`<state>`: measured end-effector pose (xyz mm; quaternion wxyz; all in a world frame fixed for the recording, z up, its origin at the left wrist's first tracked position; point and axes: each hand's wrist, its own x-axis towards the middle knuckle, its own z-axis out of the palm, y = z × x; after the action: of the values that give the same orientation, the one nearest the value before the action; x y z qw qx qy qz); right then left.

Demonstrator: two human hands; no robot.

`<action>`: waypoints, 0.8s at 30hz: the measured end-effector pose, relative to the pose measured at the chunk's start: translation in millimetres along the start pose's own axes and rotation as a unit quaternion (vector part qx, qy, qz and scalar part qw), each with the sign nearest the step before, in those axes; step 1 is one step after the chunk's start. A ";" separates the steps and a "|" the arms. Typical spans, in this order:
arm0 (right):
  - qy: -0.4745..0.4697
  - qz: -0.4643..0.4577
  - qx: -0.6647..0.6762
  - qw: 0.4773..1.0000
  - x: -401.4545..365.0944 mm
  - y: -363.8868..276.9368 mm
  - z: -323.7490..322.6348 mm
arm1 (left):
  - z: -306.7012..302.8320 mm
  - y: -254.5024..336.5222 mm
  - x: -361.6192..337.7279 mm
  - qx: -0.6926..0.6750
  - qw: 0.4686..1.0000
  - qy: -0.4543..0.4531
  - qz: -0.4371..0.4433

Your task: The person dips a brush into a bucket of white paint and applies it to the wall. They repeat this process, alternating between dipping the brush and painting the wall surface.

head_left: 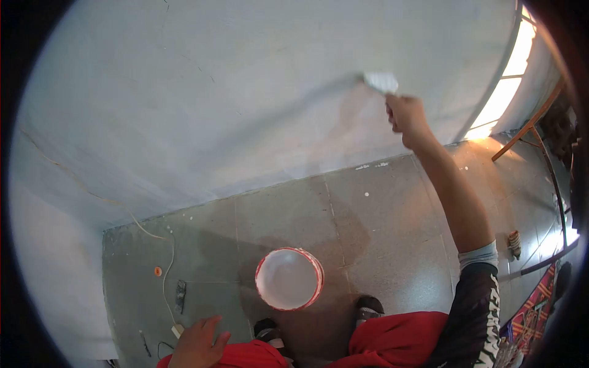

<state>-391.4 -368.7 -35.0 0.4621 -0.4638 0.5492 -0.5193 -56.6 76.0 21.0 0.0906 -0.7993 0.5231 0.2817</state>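
My right hand (pixel 406 116) is wrapped around the handle of a paintbrush (pixel 381 81), whose broad white head is up against the pale wall (pixel 276 92). A long shadow of it falls to the left across the wall. My left hand (pixel 199 343) hangs low by my red trouser leg, fingers spread, with nothing in it. Between the wall and my feet stands a round bucket (pixel 320 285) with a red, paint-smeared rim. White paint (pixel 287 279) shows inside it.
A thin cable (pixel 164 276) runs down the wall and over the tiled floor (pixel 392 245) to a white plug end. Near it lie a dark flat object (pixel 180 295) and a small orange disc (pixel 157 271). At right are a bright window (pixel 506 80) and a wooden-legged frame (pixel 527 126).
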 end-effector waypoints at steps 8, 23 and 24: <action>-0.004 -0.177 0.066 0.982 -49.5 -98.1 -0.7 | -5.3 19.7 60.3 0.060 0.975 0.065 0.203; -0.032 0.268 -0.047 0.962 -64.5 131.9 39.0 | -17.5 10.9 84.4 0.066 0.962 0.005 0.264; -0.022 0.229 -0.063 0.971 -60.8 119.3 43.4 | -16.0 5.6 85.7 0.064 0.963 0.007 0.261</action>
<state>-343.3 -311.1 -154.1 0.5508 -0.3654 0.6620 -0.3534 -30.6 -0.8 -11.7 0.0611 -0.6294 0.7313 0.2556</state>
